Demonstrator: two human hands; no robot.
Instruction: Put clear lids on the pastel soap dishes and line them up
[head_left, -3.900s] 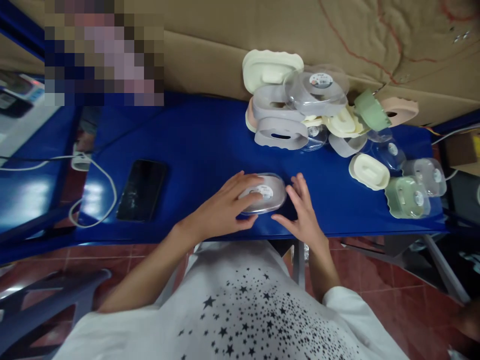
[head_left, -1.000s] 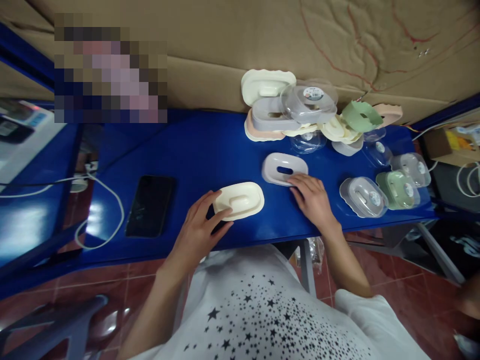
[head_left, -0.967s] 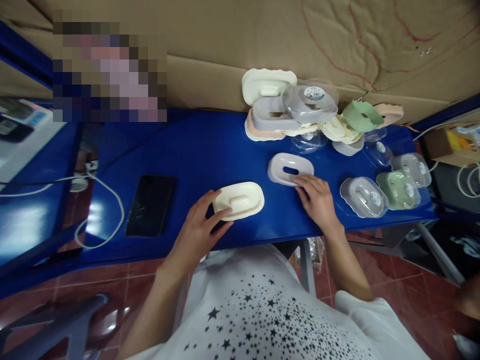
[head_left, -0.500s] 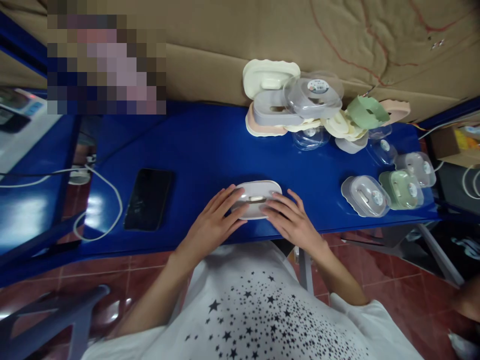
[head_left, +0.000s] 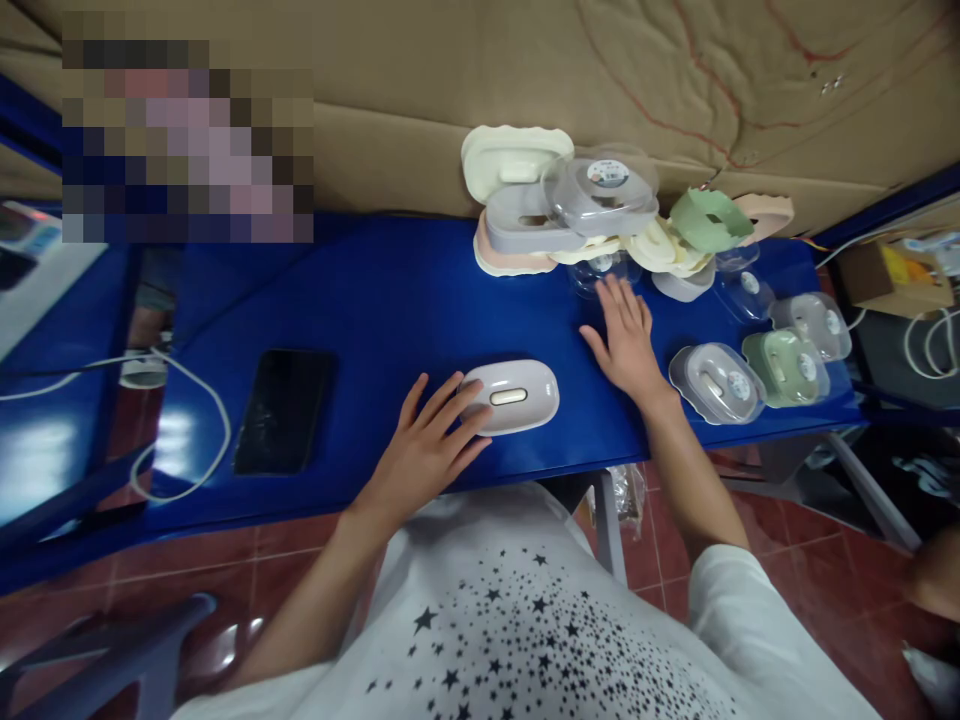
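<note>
A pale lilac oval plastic dish (head_left: 532,412) lies on the blue table in front of me, with a cream oblong piece (head_left: 508,396) set in its middle. My left hand (head_left: 431,435) rests against the dish's left end, fingers spread over its rim. Away from the dish, my right hand (head_left: 628,340) reaches forward with fingers outstretched and nothing in them. Its fingertips overlap the edge of a clear plastic lid (head_left: 581,275) near the pile; whether they touch it I cannot tell.
Several dishes and lids are piled at the back, among them a cream tray (head_left: 487,165) and a green piece (head_left: 705,222). Lidded boxes, one grey (head_left: 716,385) and one green (head_left: 786,370), stand at right. A black phone (head_left: 283,412) and a white cable (head_left: 225,420) lie left.
My right hand has left the dish and moved forward and right toward the pile. The cream piece now sits flat in the dish. My left hand stays at the dish's left end.
</note>
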